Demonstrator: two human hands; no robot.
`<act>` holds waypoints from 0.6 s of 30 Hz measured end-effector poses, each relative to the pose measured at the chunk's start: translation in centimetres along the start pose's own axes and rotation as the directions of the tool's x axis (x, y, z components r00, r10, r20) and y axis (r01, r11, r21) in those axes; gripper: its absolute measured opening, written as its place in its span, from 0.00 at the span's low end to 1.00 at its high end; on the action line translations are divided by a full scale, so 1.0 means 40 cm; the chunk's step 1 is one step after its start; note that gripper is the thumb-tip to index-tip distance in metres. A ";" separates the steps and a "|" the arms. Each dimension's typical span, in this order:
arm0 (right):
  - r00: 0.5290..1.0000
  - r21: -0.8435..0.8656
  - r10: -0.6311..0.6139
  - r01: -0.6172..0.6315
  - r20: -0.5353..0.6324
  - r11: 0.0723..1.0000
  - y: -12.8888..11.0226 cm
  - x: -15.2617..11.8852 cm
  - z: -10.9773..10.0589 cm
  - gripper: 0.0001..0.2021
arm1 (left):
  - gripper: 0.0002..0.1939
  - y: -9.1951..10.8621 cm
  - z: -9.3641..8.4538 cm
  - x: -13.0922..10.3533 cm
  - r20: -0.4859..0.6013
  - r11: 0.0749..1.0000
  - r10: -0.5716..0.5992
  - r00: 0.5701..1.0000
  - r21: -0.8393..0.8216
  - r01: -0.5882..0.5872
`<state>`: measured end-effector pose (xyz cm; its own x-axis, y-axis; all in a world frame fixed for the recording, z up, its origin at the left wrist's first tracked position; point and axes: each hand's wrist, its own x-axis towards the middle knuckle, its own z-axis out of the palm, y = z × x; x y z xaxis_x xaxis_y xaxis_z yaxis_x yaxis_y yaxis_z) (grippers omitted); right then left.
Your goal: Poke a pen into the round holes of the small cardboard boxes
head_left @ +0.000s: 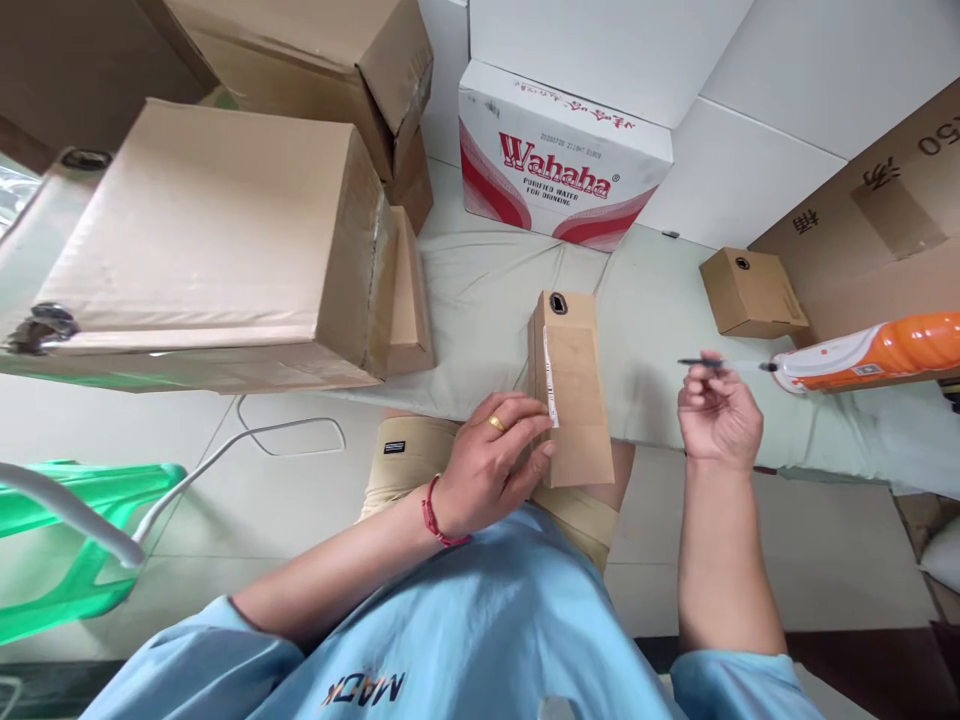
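Note:
A narrow brown cardboard box (pixel 577 385) lies lengthwise before me, its near end reaching past the table edge above my lap. A white label strip (pixel 549 375) runs along its left edge, and a dark-rimmed hole shows at the far end. My left hand (pixel 499 455) rests at the box's left side, fingers stretched and tips on the label edge; it grips nothing. Raised to the right, apart from the box, my right hand (pixel 718 410) pinches a slim pen (pixel 754 366) with dark ends and a clear barrel.
Large cardboard cartons (pixel 217 230) are stacked at left. A Wahaha water carton (pixel 562 160) stands against the wall. Right are a small brown box (pixel 750 292), an orange-and-white bottle (pixel 877 350) and a big carton (pixel 885 200). A green stool (pixel 97 590) stands lower left.

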<state>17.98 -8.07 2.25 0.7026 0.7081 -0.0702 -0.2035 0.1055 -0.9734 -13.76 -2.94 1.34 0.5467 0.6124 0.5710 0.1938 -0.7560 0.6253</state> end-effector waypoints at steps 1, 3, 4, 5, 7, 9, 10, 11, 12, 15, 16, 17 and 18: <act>0.998 0.060 -0.042 0.040 0.042 0.997 -0.025 0.007 0.022 0.17 | 0.10 0.004 0.009 0.021 -0.004 1.000 0.023 1.000 -0.005 -0.023; 0.984 0.106 -0.119 0.105 0.132 0.989 -0.065 0.020 0.084 0.16 | 0.15 0.013 0.038 0.058 0.054 0.999 0.052 0.997 -0.005 -0.052; 0.974 0.106 -0.152 0.135 0.168 0.985 -0.078 0.025 0.121 0.17 | 0.21 0.017 0.057 0.072 0.106 0.998 0.065 0.992 0.005 -0.066; 0.963 0.096 -0.178 0.161 0.202 0.982 -0.085 0.030 0.163 0.19 | 0.27 0.022 0.076 0.083 0.169 0.996 0.077 0.983 0.025 -0.083; 0.941 0.053 -0.211 0.205 0.266 0.977 -0.077 0.041 0.252 0.24 | 0.34 0.028 0.112 0.096 0.296 0.990 0.088 0.951 0.080 -0.116; 0.919 -0.001 -0.245 0.258 0.310 0.966 -0.044 0.056 0.337 0.23 | 0.35 0.030 0.135 0.101 0.381 0.982 0.073 0.922 0.132 -0.133; 0.911 -0.038 -0.243 0.271 0.335 0.962 -0.022 0.067 0.374 0.22 | 0.34 0.030 0.141 0.101 0.400 0.980 0.061 0.914 0.150 -0.131; 0.903 -0.080 -0.227 0.273 0.364 0.959 0.002 0.078 0.404 0.22 | 0.33 0.029 0.144 0.101 0.407 0.979 0.048 0.912 0.163 -0.124; 0.901 -0.114 -0.203 0.264 0.383 0.958 0.025 0.089 0.427 0.23 | 0.33 0.028 0.145 0.101 0.403 0.978 0.039 0.915 0.172 -0.117; 0.915 -0.173 -0.119 0.198 0.385 0.965 0.074 0.113 0.447 0.22 | 0.33 0.025 0.141 0.102 0.368 0.978 0.042 0.929 0.177 -0.114; 0.922 -0.180 -0.104 0.182 0.374 0.967 0.080 0.116 0.442 0.20 | 0.33 0.024 0.141 0.103 0.358 0.978 0.047 0.932 0.175 -0.117; 0.926 -0.185 -0.098 0.175 0.364 0.967 0.082 0.117 0.435 0.18 | 0.32 0.024 0.141 0.103 0.353 0.978 0.051 0.934 0.172 -0.119; 0.928 -0.193 -0.095 0.174 0.359 0.966 0.081 0.115 0.426 0.15 | 0.31 0.024 0.142 0.104 0.350 0.978 0.052 0.935 0.169 -0.118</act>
<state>8.93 7.43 2.50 0.4267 0.8981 0.1062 0.0575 0.0902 -0.9943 -6.68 -2.43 1.31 0.8066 0.4524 0.3805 0.2630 -0.8511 0.4543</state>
